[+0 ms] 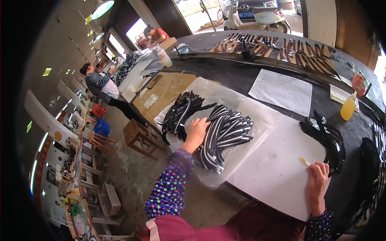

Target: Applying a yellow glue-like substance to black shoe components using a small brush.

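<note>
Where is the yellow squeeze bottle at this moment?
In the head view the yellow squeeze bottle stands upright at the right of the dark table, beyond the right hand, just right of the printed sheet.

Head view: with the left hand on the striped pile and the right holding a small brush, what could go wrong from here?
1. The left hand presses the fanned black-and-white strips; dragging could scatter the pile.
2. The strips lie on a thin plastic sheet near the table edge; some might slide off.
3. The right hand holds a small brush that could mark the white sheet.
</note>
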Action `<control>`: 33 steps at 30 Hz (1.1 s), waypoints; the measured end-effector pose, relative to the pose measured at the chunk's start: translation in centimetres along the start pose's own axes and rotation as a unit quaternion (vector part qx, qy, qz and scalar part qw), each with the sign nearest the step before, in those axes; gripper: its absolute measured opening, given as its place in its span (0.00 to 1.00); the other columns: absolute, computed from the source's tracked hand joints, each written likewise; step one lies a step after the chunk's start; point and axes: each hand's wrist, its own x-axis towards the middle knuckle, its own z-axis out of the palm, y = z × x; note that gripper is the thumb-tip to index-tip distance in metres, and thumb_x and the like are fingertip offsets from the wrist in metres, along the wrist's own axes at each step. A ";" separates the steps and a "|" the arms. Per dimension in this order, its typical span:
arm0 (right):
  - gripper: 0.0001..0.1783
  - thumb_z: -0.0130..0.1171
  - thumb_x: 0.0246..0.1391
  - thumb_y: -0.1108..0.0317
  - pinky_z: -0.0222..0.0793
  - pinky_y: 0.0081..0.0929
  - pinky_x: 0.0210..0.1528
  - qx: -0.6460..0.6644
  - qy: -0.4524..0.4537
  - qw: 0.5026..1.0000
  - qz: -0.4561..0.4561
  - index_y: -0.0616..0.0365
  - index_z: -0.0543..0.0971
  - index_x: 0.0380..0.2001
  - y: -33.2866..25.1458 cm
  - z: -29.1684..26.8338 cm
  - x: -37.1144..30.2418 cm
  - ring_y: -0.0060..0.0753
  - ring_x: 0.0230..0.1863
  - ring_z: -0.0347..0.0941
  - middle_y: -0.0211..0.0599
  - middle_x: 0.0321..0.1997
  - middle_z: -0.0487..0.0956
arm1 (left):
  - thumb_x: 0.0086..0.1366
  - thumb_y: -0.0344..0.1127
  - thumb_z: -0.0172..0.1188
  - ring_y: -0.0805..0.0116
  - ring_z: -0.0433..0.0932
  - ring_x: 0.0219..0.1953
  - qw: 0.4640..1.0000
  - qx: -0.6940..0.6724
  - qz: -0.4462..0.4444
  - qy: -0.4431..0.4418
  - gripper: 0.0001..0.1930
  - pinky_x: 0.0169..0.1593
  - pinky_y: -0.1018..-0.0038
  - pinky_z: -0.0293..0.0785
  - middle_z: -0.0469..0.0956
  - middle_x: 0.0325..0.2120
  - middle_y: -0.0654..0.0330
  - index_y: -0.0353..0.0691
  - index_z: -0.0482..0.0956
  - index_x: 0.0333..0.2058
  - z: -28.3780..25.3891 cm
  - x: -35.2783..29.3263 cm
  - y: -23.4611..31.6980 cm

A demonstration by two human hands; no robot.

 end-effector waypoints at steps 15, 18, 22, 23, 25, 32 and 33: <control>0.22 0.60 0.61 0.58 0.60 0.43 0.66 0.181 -0.145 0.903 -0.363 0.60 0.70 0.52 -19.5 16.6 12.4 0.45 0.71 0.62 0.45 0.64 0.73 | 0.69 0.41 0.55 0.40 0.73 0.52 0.987 -0.101 0.119 -0.035 0.19 0.56 0.54 0.70 0.78 0.50 0.43 0.38 0.78 0.54 0.2 -0.1 -2.6; 0.31 0.57 0.64 0.50 0.55 0.47 0.69 0.126 -0.147 0.922 -0.337 0.58 0.67 0.62 -20.3 22.4 12.4 0.44 0.72 0.61 0.44 0.67 0.70 | 0.66 0.36 0.53 0.40 0.72 0.54 0.973 -0.104 0.195 -0.062 0.19 0.56 0.52 0.69 0.77 0.50 0.44 0.36 0.77 0.54 -0.5 -0.5 -2.2; 0.28 0.55 0.65 0.50 0.54 0.46 0.70 0.169 -0.136 0.936 -0.276 0.58 0.71 0.60 -19.4 24.6 10.1 0.42 0.67 0.66 0.42 0.58 0.77 | 0.70 0.35 0.49 0.38 0.73 0.52 0.992 -0.110 0.053 -0.034 0.19 0.54 0.52 0.70 0.78 0.45 0.39 0.31 0.72 0.55 -0.2 -0.3 -3.1; 0.26 0.55 0.66 0.52 0.54 0.46 0.71 0.174 -0.145 0.935 -0.272 0.57 0.71 0.58 -19.2 24.5 10.0 0.41 0.68 0.66 0.40 0.59 0.77 | 0.72 0.33 0.49 0.38 0.74 0.51 0.993 -0.098 0.053 -0.041 0.18 0.54 0.54 0.72 0.77 0.46 0.38 0.30 0.72 0.55 -0.5 0.2 -3.2; 0.23 0.54 0.67 0.53 0.53 0.46 0.71 0.177 -0.155 0.935 -0.265 0.57 0.72 0.57 -19.0 24.6 10.0 0.40 0.68 0.66 0.39 0.59 0.76 | 0.73 0.31 0.47 0.38 0.76 0.50 0.995 -0.082 0.051 -0.027 0.15 0.54 0.56 0.73 0.78 0.46 0.37 0.29 0.73 0.53 -0.7 0.8 -3.2; 0.18 0.52 0.67 0.57 0.52 0.44 0.71 0.155 -0.147 0.939 -0.271 0.57 0.74 0.52 -19.4 24.9 10.4 0.39 0.66 0.67 0.37 0.52 0.78 | 0.73 0.30 0.47 0.35 0.76 0.46 0.986 -0.086 -0.029 0.137 0.13 0.49 0.55 0.72 0.79 0.43 0.37 0.30 0.74 0.50 -7.6 3.2 -6.2; 0.18 0.52 0.67 0.57 0.52 0.44 0.71 0.155 -0.142 0.939 -0.270 0.57 0.74 0.52 -19.4 24.9 10.4 0.39 0.66 0.67 0.37 0.52 0.78 | 0.73 0.32 0.48 0.39 0.78 0.43 0.984 -0.120 -0.060 0.114 0.13 0.47 0.57 0.72 0.80 0.40 0.38 0.30 0.74 0.49 -9.1 3.6 -6.7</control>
